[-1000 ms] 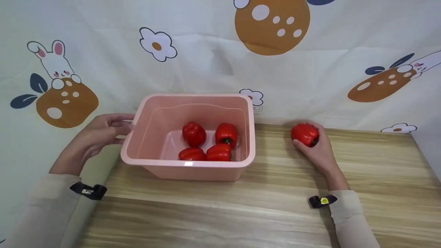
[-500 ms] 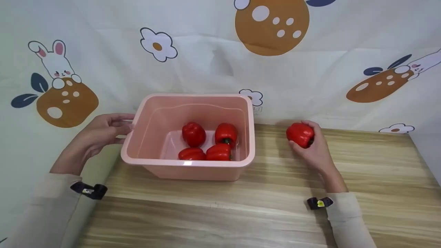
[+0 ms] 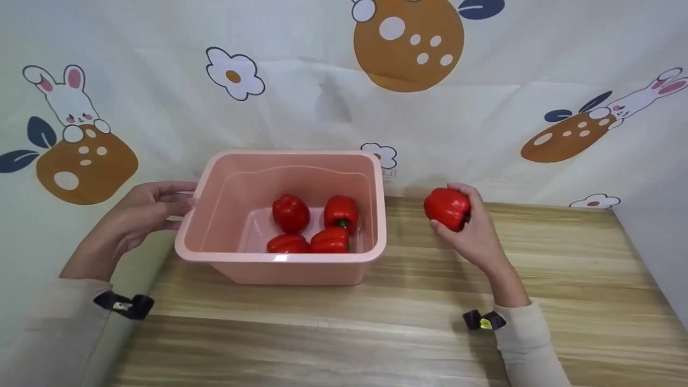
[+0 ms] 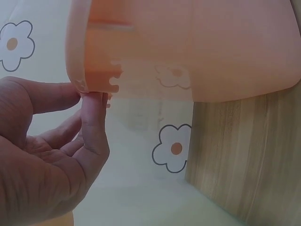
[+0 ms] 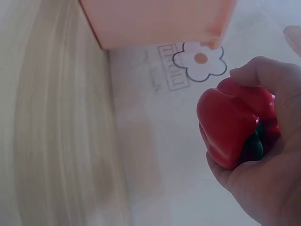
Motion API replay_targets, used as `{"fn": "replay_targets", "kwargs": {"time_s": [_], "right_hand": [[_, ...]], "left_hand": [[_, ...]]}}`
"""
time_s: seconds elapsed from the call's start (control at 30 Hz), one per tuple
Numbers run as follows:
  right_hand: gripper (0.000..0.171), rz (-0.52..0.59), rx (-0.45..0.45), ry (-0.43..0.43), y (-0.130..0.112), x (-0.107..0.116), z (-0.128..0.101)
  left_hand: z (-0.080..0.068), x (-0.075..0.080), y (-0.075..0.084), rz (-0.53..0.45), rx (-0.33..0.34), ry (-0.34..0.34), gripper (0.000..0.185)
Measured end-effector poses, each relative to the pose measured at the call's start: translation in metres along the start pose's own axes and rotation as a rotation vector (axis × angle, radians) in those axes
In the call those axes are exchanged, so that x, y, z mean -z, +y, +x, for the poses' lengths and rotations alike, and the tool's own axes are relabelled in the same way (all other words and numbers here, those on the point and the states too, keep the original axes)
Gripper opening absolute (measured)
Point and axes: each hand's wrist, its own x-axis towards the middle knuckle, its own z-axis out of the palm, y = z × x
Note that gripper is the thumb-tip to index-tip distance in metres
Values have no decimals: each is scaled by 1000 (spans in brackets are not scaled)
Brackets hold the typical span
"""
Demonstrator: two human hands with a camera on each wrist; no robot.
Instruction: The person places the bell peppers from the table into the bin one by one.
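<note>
A pink plastic tub stands on the wooden table, with several red bell peppers lying on its floor. At the tub's left rim my left hand pinches the edge between thumb and fingers, which the left wrist view shows close up. To the right of the tub, my right hand grips another red bell pepper, thumb on the near side and fingers round the far side. Its green stem faces the palm in the right wrist view.
Behind the table hangs a pale cloth printed with rabbits, flowers and brown fruit, close to the tub's back. The wooden tabletop stretches in front of the tub and to its right, up to a pale wall.
My right hand has carried its bell pepper leftward, nearer the tub, and seems to have lifted it a little. The left hand keeps its place on the rim. The head view has shifted slightly.
</note>
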Motion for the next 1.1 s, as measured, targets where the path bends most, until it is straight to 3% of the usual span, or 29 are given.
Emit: {"fn": "replay_targets", "kwargs": {"time_s": [0.7,1.1], "right_hand": [[77,40,65,13,-36,-3,-1],[78,99,108,7,-62,-12,2]], "left_hand": [[-4,-5,-3,-66,-43,4,62],[-3,-1,-2,-44,-28,11,63]]}}
